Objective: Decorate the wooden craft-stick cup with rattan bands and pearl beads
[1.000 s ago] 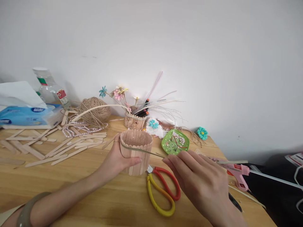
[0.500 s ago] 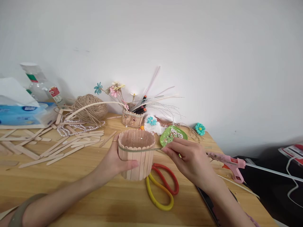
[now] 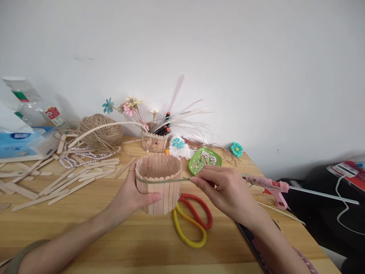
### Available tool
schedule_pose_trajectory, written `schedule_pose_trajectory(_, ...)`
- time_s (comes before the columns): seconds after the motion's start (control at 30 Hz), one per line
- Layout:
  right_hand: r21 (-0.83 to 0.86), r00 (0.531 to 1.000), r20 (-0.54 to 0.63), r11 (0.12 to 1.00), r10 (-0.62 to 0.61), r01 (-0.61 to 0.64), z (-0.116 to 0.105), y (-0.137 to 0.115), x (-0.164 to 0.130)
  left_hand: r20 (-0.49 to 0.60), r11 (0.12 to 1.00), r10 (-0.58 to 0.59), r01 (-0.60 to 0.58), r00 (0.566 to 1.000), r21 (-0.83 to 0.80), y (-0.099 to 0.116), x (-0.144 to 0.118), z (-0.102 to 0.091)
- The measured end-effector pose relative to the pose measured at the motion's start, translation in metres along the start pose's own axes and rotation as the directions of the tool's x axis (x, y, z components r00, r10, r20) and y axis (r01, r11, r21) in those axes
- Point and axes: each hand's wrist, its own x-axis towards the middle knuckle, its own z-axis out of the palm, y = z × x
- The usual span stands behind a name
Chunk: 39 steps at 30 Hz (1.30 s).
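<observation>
strip: thin strip (image 3: 159, 180) runs horiz. across stick cup (image 3: 157, 182) front, centre frame
L hand (image 3: 134, 194): wraps cup's left side, thumb on front
R hand (image 3: 225, 188): just right of cup, pinches strip's free end
worktop (image 3: 114, 236): scissors (image 3: 191, 222) below-right of cup

Bright, even light, soft shadows, sharp centre, wide-angle bending at the edges.

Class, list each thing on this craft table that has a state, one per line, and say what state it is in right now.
Stick cup: upright, open-topped, held by left hand.
Thin strip: laid across the cup's front, end pinched by right hand.
Scissors: lying flat, blades hidden behind the cup.
Glue gun: lying on the table, not held.
Twine ball: wound.
Green dish: holding beads.
</observation>
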Motion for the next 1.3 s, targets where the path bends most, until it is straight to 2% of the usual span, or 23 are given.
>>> schedule_pose_trajectory(0.3, -0.019, 1.000, -0.020, 1.000, -0.018, 0.017, 0.003, 0.003, 0.001, 0.001, 0.996, -0.023, 0.023, 1.000, -0.092, 0.006, -0.004, 0.005)
schedule_pose_trajectory(0.73, -0.010, 0.999, -0.026, 0.999, -0.040, 0.040, 0.003, 0.002, 0.001, 0.085, 0.989, -0.066, 0.076, 0.994, -0.128, 0.011, -0.006, 0.004)
schedule_pose_trajectory(0.9, 0.018, 0.999, -0.022, 0.999, -0.041, 0.041, 0.005, 0.003, 0.002, 0.166, 0.977, -0.043, 0.077, 0.985, -0.201, 0.009, -0.006, 0.002)
schedule_pose_trajectory(1.3, 0.119, 0.997, 0.001, 0.990, -0.082, 0.081, 0.005, -0.001, 0.002, 0.337, 0.978, 0.044, 0.027, 0.941, -0.205, 0.002, -0.004, -0.006)
